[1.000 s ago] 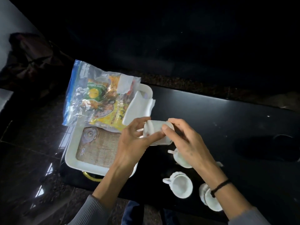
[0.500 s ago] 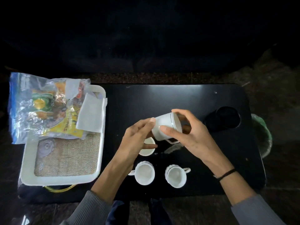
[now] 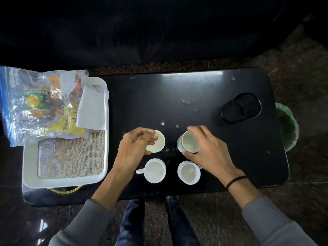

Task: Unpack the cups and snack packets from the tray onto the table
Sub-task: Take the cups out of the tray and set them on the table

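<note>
The right hand has brought its cup down upright among the others; the left hand let go.

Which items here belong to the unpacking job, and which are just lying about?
Job: four white ceramic cups, clear plastic bag of snack packets, white rectangular tray, black table.
Lying about: white folded napkin, green bin, black recessed cup holder.
</note>
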Action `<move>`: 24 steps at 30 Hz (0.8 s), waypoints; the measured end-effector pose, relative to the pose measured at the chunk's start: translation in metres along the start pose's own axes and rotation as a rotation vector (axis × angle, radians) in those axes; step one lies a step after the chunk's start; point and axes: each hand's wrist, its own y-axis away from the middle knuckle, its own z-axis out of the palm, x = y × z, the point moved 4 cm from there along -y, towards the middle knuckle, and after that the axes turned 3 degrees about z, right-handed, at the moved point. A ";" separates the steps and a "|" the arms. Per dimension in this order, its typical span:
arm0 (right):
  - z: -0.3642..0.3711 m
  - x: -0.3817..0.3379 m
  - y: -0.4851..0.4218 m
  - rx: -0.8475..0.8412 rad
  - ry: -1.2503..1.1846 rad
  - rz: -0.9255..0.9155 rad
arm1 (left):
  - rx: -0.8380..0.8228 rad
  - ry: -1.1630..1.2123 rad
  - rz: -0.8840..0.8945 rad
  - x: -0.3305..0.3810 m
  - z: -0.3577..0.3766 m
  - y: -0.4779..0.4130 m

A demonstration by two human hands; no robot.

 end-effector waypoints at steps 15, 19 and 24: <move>0.008 -0.007 -0.003 -0.015 0.182 -0.066 | 0.005 0.019 -0.006 -0.013 -0.003 -0.009; 0.002 -0.011 -0.008 -0.021 0.162 -0.086 | 0.002 0.030 -0.004 -0.012 -0.005 -0.011; -0.019 -0.033 -0.019 0.022 0.167 -0.143 | 0.025 0.055 0.014 -0.005 -0.012 -0.013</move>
